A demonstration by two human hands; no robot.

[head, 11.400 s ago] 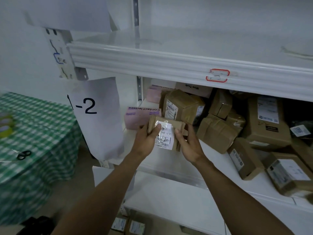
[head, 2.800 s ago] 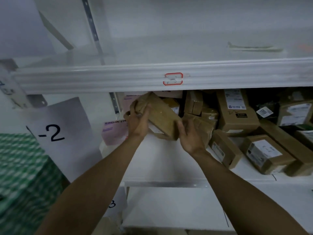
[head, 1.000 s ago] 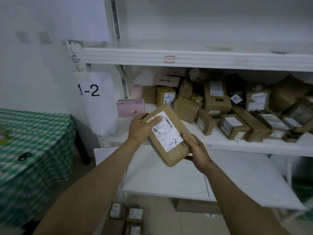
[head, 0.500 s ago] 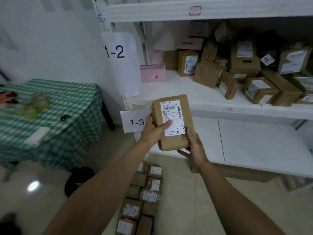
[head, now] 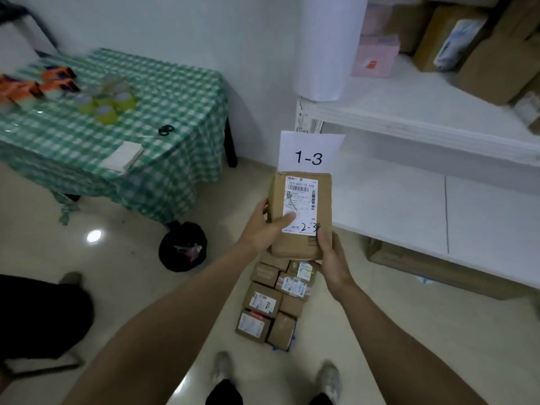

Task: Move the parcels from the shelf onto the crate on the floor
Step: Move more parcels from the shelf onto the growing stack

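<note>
I hold a brown cardboard parcel (head: 324,200) with a white shipping label and a handwritten number, upright in front of me. My left hand (head: 264,229) grips its left edge with the thumb across the label. My right hand (head: 331,260) supports its lower right corner from beneath. Directly below on the floor lie several small labelled parcels (head: 273,305) in rows; a blue edge shows under them, the crate itself is hidden. More brown parcels (head: 493,54) and a pink box (head: 375,55) remain on the white shelf (head: 409,112) at upper right.
A table with a green checked cloth (head: 117,118) stands at left, carrying tape rolls, scissors and a white pad. A black bag (head: 182,247) sits on the floor beside it. A sheet marked 1-3 (head: 309,153) hangs from the shelf post. My shoes (head: 328,378) are at the bottom.
My view has tipped downward from the shelf to the floor. Both hands have carried the parcel down and away from the shelf, over the rows of parcels on the floor.
</note>
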